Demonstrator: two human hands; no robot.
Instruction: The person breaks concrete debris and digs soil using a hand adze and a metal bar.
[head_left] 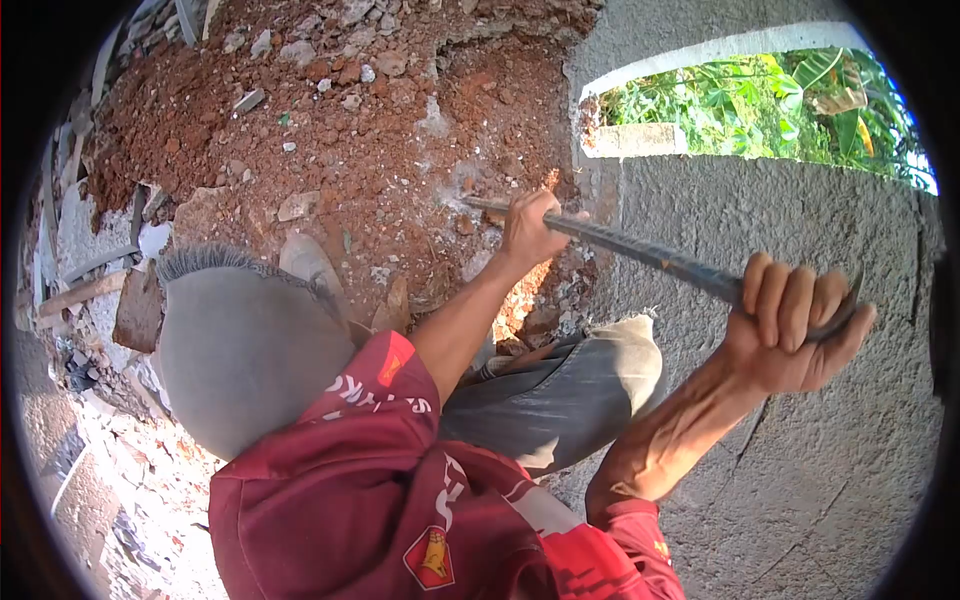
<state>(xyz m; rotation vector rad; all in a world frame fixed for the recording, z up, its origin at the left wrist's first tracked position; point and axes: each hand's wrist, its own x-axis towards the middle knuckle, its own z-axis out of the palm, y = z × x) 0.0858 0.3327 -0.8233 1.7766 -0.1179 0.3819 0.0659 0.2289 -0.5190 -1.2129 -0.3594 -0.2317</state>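
Observation:
A long dark metal crowbar (655, 260) slants across the view, its lower tip at the reddish soil and its curved end at the right. My left hand (530, 232) is wrapped around it near the tip. Farther up, my right hand (790, 325) grips it close to the curved end, fingers folded over the metal. Loose reddish soil (390, 150) mixed with small stones surrounds the tip. My bent knees, in worn grey trousers (560, 395), are below the bar.
A rough grey cement wall (760, 440) stands at the right, with an opening (630, 140) showing green plants (750, 95). Stone and concrete rubble lies at the left, with a wooden strip (82, 294). A shoe (310, 265) rests on the soil.

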